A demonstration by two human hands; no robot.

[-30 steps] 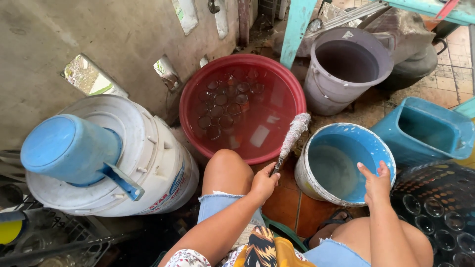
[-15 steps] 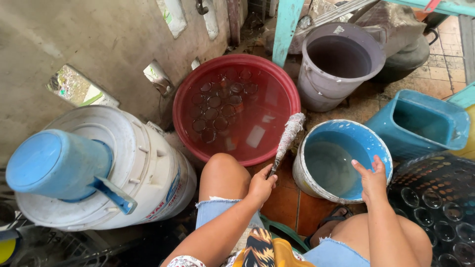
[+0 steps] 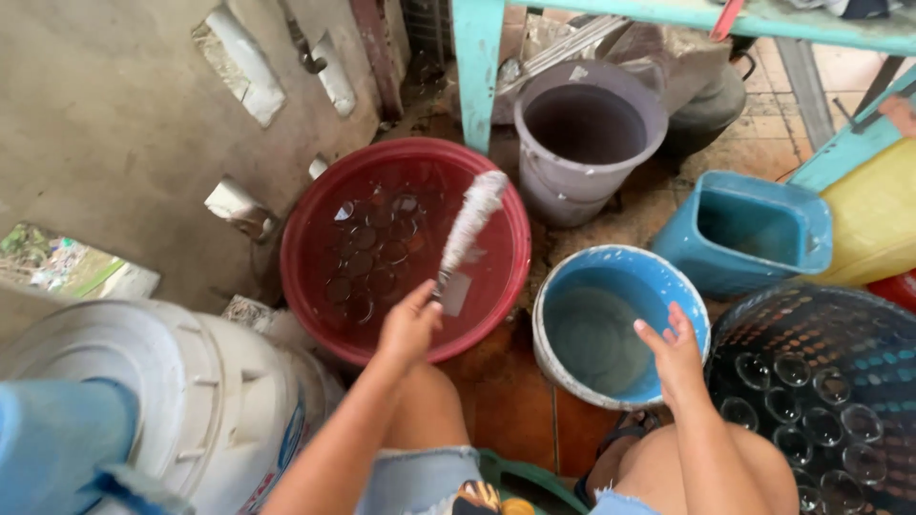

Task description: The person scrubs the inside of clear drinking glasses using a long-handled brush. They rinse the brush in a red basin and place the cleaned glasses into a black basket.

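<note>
You are looking down past your knees at a tiled floor (image 3: 515,401) crowded with containers. Open room is scarce: a concrete wall (image 3: 114,124) runs along the left, and a teal table leg (image 3: 477,67) stands at the top, just behind the tubs.

A red basin (image 3: 315,305) of water sits in the middle, with clear glasses (image 3: 367,262) lying submerged in it. To its right, near your right knee, is a blue bucket (image 3: 658,286) holding some water. Behind the two stands a grey bucket (image 3: 544,181). Further right are a blue bin (image 3: 735,267) and a yellow container (image 3: 873,219). At the lower right a dark basket (image 3: 859,324) holds more upturned glasses. A white cooler (image 3: 191,401) with a blue lid handle fills the lower left corner, just beside the basin.

Your left hand (image 3: 408,329) is closed around the handle of a bottle brush (image 3: 468,224), gripping it low down. The brush slants up and to the right over the red basin's water, its pale bristles above the right half of the basin.

Your right hand (image 3: 676,355) rests on the near rim of the blue bucket, fingers (image 3: 679,319) spread wide and holding nothing; the thumb side points into the bucket.
</note>
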